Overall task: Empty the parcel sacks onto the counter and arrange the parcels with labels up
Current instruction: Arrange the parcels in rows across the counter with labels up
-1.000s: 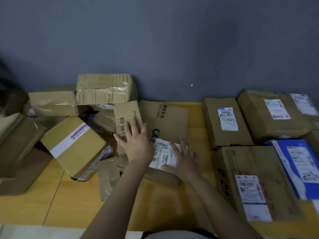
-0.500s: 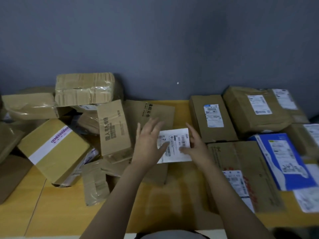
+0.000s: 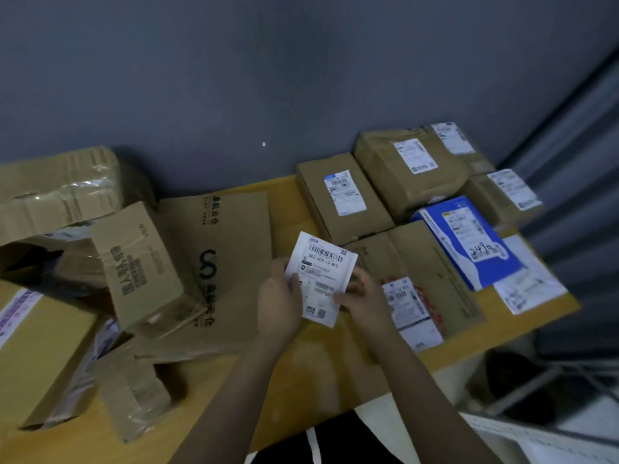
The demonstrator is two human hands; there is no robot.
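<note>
A courier parcel sorting point. A yellow wooden counter [image 3: 335,363] carries brown cardboard boxes [image 3: 345,199] with white barcoded shipping labels face up in rows beyond and right of the right hand [image 3: 363,296], a blue plastic mailer [image 3: 469,242] with a handwritten number among them. Left of the left hand [image 3: 279,303] lie heaped tape-wrapped brown cartons [image 3: 144,262]. Both hands pinch a white barcoded shipping slip [image 3: 321,279].

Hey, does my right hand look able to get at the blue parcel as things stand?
Probably yes, once freed: the right hand pinches the white labelled packet, but the blue parcel lies uncovered just to its right, nothing stacked on it.
</note>
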